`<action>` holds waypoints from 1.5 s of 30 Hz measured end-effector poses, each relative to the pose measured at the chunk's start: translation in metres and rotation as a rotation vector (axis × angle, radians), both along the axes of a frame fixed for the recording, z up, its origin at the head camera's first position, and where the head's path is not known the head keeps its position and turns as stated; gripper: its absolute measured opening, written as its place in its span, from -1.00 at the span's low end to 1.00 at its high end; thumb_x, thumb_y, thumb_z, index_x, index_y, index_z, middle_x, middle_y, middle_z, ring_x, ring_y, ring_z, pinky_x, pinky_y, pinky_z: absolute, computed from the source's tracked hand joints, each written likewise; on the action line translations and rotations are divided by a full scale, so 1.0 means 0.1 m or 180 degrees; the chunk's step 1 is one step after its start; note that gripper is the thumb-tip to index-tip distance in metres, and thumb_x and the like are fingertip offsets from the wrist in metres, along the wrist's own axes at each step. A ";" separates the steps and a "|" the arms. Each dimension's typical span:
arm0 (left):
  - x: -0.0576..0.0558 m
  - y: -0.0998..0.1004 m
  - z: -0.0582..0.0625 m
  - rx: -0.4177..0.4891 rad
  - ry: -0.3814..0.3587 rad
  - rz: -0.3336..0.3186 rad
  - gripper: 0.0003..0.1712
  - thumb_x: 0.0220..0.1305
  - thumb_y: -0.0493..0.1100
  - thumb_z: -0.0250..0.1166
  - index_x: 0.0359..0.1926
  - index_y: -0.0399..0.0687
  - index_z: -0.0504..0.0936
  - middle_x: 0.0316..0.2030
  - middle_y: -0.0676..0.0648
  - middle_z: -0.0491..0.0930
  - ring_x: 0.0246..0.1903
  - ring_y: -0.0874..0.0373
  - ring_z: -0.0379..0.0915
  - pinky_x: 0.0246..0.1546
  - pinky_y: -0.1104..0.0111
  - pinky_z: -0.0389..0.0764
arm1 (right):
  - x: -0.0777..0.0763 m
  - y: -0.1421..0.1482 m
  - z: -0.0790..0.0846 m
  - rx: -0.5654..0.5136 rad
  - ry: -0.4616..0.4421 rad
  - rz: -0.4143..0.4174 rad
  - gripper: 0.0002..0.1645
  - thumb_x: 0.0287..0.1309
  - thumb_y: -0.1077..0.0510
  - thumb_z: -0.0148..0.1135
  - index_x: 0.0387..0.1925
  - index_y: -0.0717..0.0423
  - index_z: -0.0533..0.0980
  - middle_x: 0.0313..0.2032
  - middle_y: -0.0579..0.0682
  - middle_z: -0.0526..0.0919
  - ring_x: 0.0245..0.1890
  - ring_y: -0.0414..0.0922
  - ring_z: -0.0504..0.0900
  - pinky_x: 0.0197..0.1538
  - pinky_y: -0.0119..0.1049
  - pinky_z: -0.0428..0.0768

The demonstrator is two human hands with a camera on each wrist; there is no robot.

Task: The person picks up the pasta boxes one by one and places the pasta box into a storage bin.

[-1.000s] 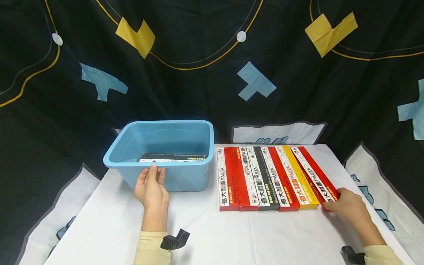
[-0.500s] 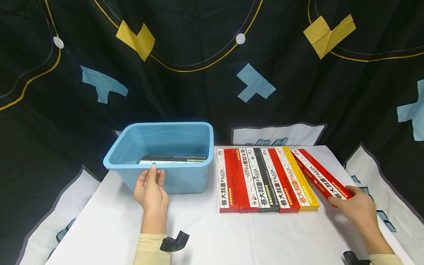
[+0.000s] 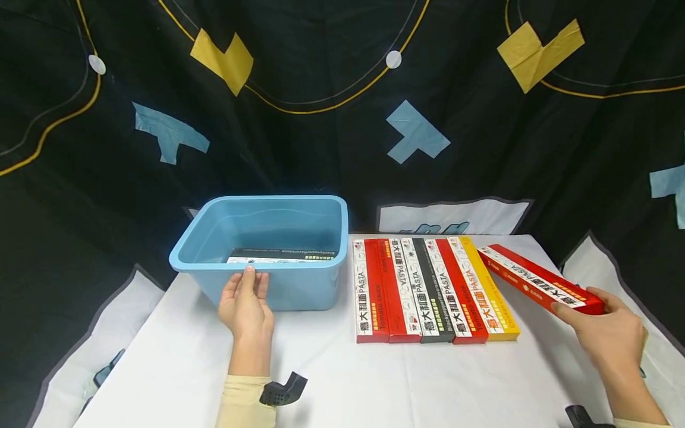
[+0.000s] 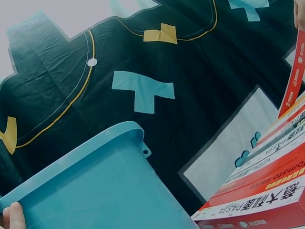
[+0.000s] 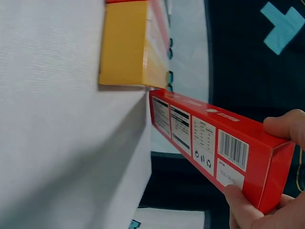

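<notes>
The right hand (image 3: pixel 615 333) holds a red box (image 3: pixel 540 279) off to the right of the row, its fingers and thumb clamped on the near end. The red box slants, its near end raised over the right edge of the worktop (image 3: pixel 342 374) and its far end lower, close beside the yellow box (image 3: pixel 489 288); whether that far end touches the worktop or the yellow box, I cannot tell. A shadow lies on the cloth just left of it, and in the right wrist view a barcode and printed panels show on one face.

The left hand (image 3: pixel 246 309) holds the tub (image 3: pixel 305 291) by its near rim, thumb over the edge and fingers against the outside wall. The tub is blue and stands upright on the far left part of the worktop, with a black-and-white box (image 3: pixel 283 255) lying in it from left to right.

Between the tub and the held box, five boxes lie side by side, long sides running near to far: from the left, a tomato box (image 3: pixel 371 291), a second red one with its print reversed, a black one, another red one and the yellow box. Behind hangs a dark backdrop (image 3: pixel 332 154) with yellow and blue patches.
</notes>
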State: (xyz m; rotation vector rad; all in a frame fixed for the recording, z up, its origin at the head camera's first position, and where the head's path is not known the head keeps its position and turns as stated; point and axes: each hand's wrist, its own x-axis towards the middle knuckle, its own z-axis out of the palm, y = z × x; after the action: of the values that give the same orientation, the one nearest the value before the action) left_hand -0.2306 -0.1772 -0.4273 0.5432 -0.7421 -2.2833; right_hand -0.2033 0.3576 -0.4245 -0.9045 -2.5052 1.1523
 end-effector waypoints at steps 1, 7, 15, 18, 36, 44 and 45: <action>0.00 0.00 0.00 -0.0009 0.0000 -0.0003 -0.63 0.10 -0.37 0.46 -0.21 -0.23 0.40 -0.19 -0.18 0.44 -0.37 0.13 0.56 -0.07 0.27 0.70 | 0.01 0.01 0.02 -0.0013 -0.0003 -0.0015 0.06 0.08 -0.20 0.39 0.47 0.09 0.12 0.38 0.30 0.21 0.31 0.25 0.15 -0.27 0.06 0.73; 0.00 0.00 0.01 -0.0051 0.0022 -0.0025 -0.68 0.16 -0.39 0.40 -0.21 -0.23 0.39 -0.20 -0.18 0.43 -0.38 0.14 0.55 -0.06 0.27 0.70 | 0.08 -0.01 0.12 -0.0069 0.0073 -0.0057 0.02 0.10 -0.10 0.41 0.49 -0.02 0.11 0.41 0.21 0.20 0.33 0.21 0.14 -0.08 0.21 0.67; 0.00 -0.01 -0.01 -0.0051 0.0019 -0.0027 -0.66 0.15 -0.37 0.42 -0.20 -0.22 0.39 -0.20 -0.17 0.42 -0.35 0.13 0.54 -0.04 0.26 0.69 | 0.10 -0.09 0.23 0.0125 0.0164 -0.0015 -0.01 0.08 -0.07 0.43 0.47 -0.05 0.16 0.39 0.22 0.23 0.41 0.17 0.01 -0.16 0.23 0.68; 0.00 -0.01 -0.01 -0.0063 -0.0007 -0.0032 -0.65 0.15 -0.36 0.42 -0.19 -0.22 0.38 -0.20 -0.17 0.43 -0.34 0.13 0.54 -0.03 0.27 0.69 | 0.09 -0.14 0.27 0.0181 0.0229 0.0038 -0.02 0.09 -0.04 0.43 0.46 -0.04 0.17 0.39 0.24 0.22 0.42 0.18 -0.03 -0.26 0.19 0.72; 0.02 -0.02 0.00 -0.0026 0.0021 -0.0077 -0.64 0.12 -0.36 0.44 -0.21 -0.22 0.39 -0.19 -0.16 0.42 -0.34 0.14 0.54 -0.03 0.27 0.68 | 0.00 -0.59 0.54 -0.0318 0.0625 0.0583 -0.09 0.04 -0.15 0.46 0.41 -0.27 0.28 0.40 0.16 0.22 0.36 0.16 0.03 -0.49 -0.60 0.59; 0.02 -0.01 0.00 -0.0034 0.0060 -0.0055 -0.67 0.12 -0.37 0.44 -0.25 -0.23 0.41 -0.23 -0.16 0.45 -0.38 0.15 0.56 -0.06 0.27 0.70 | -0.09 -0.83 0.72 -0.0532 0.0942 0.0976 -0.15 0.08 -0.14 0.43 0.38 -0.23 0.32 0.33 0.09 0.32 0.27 0.07 0.16 -0.30 -0.56 0.65; 0.02 -0.01 -0.01 -0.0038 0.0058 -0.0056 -0.67 0.12 -0.37 0.44 -0.26 -0.23 0.41 -0.23 -0.16 0.45 -0.39 0.15 0.56 -0.07 0.27 0.70 | -0.10 -0.86 0.75 -0.0552 0.0994 0.1048 -0.16 0.08 -0.13 0.43 0.38 -0.21 0.32 0.31 0.09 0.34 0.25 0.06 0.18 -0.28 -0.55 0.66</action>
State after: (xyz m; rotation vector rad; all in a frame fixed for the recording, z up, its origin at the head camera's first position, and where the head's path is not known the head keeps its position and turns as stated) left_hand -0.2287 -0.1782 -0.4281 0.5117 -0.7540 -2.2956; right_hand -0.2137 0.2711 -0.3497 -0.3147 -2.3744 1.4978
